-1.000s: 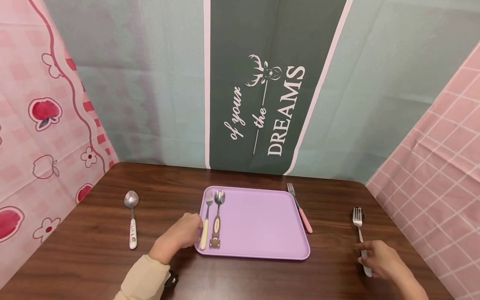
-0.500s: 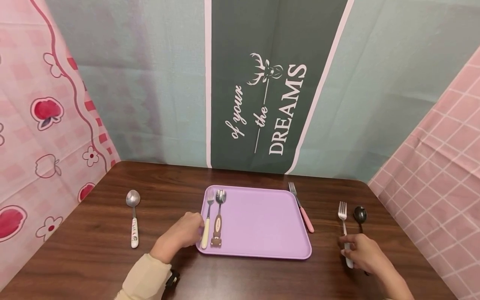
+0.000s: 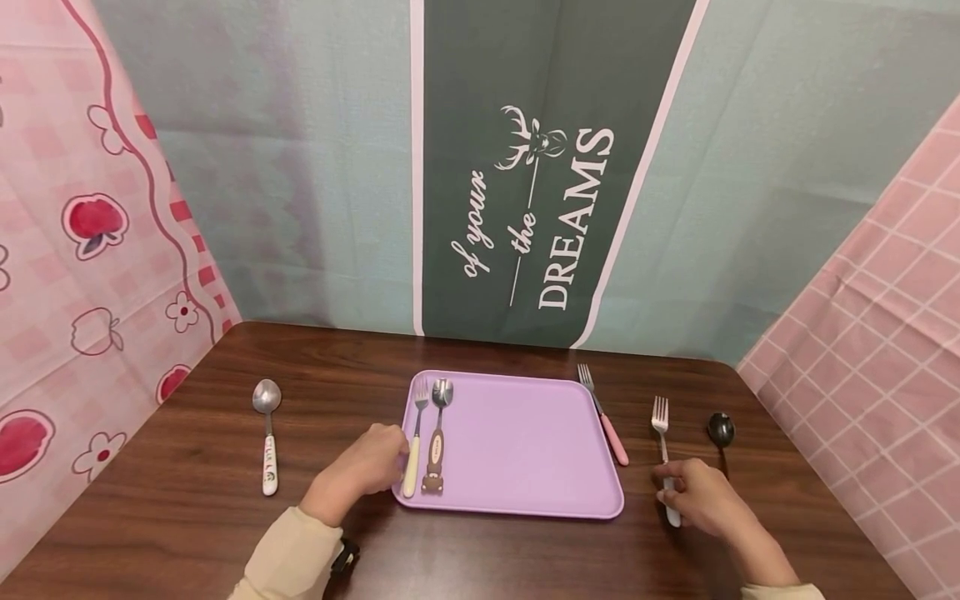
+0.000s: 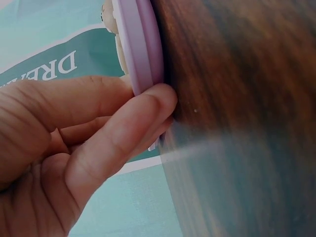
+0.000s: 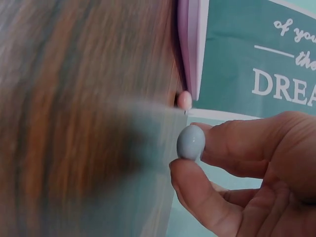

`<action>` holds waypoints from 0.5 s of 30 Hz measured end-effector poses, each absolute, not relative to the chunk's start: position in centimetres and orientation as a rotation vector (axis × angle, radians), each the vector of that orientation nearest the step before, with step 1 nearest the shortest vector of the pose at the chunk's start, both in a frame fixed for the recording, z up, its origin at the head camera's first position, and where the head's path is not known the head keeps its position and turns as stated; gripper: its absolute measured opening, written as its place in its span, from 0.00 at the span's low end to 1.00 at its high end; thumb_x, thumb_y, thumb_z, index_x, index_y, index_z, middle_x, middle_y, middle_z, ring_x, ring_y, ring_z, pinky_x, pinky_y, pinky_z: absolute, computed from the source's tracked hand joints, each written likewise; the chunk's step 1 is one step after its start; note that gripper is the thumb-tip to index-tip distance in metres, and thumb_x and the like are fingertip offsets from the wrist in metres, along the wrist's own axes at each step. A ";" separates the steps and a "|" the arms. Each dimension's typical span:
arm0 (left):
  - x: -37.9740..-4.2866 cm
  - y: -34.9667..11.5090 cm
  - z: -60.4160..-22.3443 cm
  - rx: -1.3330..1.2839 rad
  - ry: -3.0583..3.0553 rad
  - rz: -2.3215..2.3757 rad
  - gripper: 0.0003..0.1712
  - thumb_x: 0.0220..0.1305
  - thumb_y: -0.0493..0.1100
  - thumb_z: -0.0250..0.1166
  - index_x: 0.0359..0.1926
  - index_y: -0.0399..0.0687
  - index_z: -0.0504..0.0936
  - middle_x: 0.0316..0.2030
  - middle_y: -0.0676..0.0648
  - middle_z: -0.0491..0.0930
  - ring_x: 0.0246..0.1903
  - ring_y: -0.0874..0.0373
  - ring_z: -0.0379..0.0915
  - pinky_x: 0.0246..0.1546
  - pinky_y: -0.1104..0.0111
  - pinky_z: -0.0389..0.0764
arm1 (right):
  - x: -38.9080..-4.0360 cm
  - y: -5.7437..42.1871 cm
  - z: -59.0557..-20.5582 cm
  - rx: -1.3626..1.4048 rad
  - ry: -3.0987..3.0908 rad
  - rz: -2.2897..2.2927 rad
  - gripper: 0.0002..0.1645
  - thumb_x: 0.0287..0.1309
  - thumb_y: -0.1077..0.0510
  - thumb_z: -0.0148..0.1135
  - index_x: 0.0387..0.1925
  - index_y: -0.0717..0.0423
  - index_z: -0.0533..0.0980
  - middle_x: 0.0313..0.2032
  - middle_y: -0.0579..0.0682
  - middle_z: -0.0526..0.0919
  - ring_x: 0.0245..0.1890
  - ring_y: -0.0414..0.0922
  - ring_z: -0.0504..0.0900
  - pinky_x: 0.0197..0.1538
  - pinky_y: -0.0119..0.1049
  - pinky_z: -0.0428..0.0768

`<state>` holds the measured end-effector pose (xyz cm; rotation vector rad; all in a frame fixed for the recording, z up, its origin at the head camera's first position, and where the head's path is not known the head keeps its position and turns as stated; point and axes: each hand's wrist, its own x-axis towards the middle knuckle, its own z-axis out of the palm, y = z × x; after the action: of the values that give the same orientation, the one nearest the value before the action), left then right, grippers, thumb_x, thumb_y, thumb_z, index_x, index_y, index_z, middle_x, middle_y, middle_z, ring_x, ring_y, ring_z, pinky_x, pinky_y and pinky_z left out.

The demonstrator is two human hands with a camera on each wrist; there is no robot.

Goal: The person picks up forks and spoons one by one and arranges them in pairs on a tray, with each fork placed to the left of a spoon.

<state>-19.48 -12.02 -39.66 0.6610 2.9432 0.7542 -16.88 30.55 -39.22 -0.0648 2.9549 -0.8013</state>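
My left hand (image 3: 372, 460) pinches the left rim of the purple tray (image 3: 525, 450); the left wrist view shows thumb and fingers on the tray's edge (image 4: 143, 44). Along that side of the tray lie a fork with a cream handle (image 3: 412, 467) and a spoon with a brown bear handle (image 3: 435, 450). Right of the tray, my right hand (image 3: 701, 496) holds a white-handled fork (image 3: 661, 421) by its handle, tines pointing away. The rounded handle end (image 5: 190, 142) shows between thumb and fingers in the right wrist view.
A pink-handled fork (image 3: 613, 437) lies against the tray's right side. The dark spoon (image 3: 722, 429) is right of my right hand, its handle partly hidden. At far left lies a spoon with a patterned white handle (image 3: 269, 462). Curtains stand behind the wooden table (image 3: 337, 358).
My right hand has carried the white-handled fork leftward, away from the dark spoon it overlapped and closer to the tray. The left hand stays on the tray's rim.
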 end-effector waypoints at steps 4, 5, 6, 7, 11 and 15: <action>-19.4 -11.9 -39.7 0.651 2.935 0.756 0.14 0.40 0.24 0.60 0.13 0.45 0.72 0.13 0.50 0.65 0.15 0.59 0.61 0.13 0.69 0.64 | -17.0 29.9 -39.2 -0.093 2.957 -0.817 0.15 0.47 0.69 0.63 0.41 0.67 0.78 0.17 0.46 0.70 0.12 0.42 0.73 0.17 0.33 0.73; -19.4 -11.9 -39.7 0.648 2.935 0.753 0.14 0.41 0.24 0.61 0.13 0.45 0.72 0.13 0.50 0.65 0.15 0.59 0.61 0.13 0.69 0.64 | -17.1 29.7 -39.2 -0.108 2.959 -0.811 0.15 0.48 0.69 0.63 0.41 0.68 0.77 0.17 0.46 0.70 0.11 0.42 0.73 0.17 0.33 0.73; -19.4 -11.9 -39.7 0.646 2.936 0.748 0.14 0.41 0.24 0.61 0.13 0.45 0.72 0.13 0.50 0.65 0.15 0.59 0.61 0.13 0.69 0.64 | -17.2 29.6 -39.1 -0.106 2.961 -0.808 0.15 0.48 0.69 0.63 0.41 0.67 0.78 0.17 0.46 0.70 0.11 0.42 0.73 0.17 0.33 0.73; -19.4 -11.9 -39.7 0.640 2.934 0.747 0.14 0.41 0.24 0.61 0.13 0.45 0.72 0.13 0.50 0.65 0.15 0.59 0.61 0.13 0.69 0.64 | -17.2 29.4 -39.1 -0.118 2.964 -0.803 0.15 0.48 0.69 0.63 0.41 0.67 0.78 0.17 0.46 0.70 0.11 0.42 0.72 0.17 0.34 0.73; -19.5 -11.8 -39.6 0.607 2.921 0.745 0.14 0.41 0.24 0.61 0.13 0.45 0.72 0.12 0.51 0.65 0.14 0.60 0.62 0.13 0.70 0.64 | -17.6 29.0 -39.1 -0.168 2.977 -0.786 0.15 0.47 0.68 0.63 0.41 0.67 0.78 0.16 0.46 0.69 0.10 0.42 0.72 0.17 0.34 0.72; -19.5 -11.8 -39.6 0.597 2.914 0.750 0.13 0.41 0.24 0.60 0.14 0.44 0.72 0.12 0.51 0.65 0.14 0.60 0.62 0.12 0.70 0.64 | -17.8 28.5 -39.0 -0.214 2.974 -0.797 0.15 0.46 0.68 0.63 0.40 0.66 0.79 0.15 0.46 0.68 0.09 0.42 0.72 0.16 0.33 0.72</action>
<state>-19.49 -11.79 -39.58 0.5972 2.9138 0.7498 -17.81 28.46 -39.02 -0.2142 2.9742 -0.7970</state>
